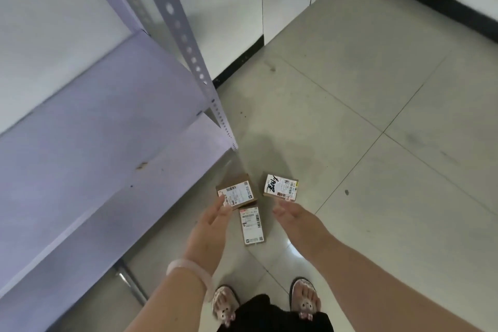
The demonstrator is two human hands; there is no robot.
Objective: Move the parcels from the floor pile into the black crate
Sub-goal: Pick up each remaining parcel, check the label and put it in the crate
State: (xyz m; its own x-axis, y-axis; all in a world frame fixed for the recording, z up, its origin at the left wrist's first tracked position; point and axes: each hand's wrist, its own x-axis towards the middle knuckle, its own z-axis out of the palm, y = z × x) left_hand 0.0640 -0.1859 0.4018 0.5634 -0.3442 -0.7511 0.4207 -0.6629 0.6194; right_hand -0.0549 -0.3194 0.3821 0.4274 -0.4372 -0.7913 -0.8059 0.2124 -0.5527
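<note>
L hand point(213, 221) & R hand point(293, 219) both relaxed, fingers straight, holding nothing. Three small cardboard parcels on tile floor point(350, 116): left parcel point(237, 191) under L fingertips (contact unclear), near parcel point(252, 225) btwn hands, right parcel point(281, 187) just beyond R fingertips. Metal shelf rack point(107, 129) at left.

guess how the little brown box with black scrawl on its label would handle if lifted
The small brown cardboard box with black handwriting on its white label likely stays stiff; its edges look square. Probably light: it looks no bigger than the right hand nearby. Flat on the glossy tiled floor, it shouldn't roll but may slide.
</note>
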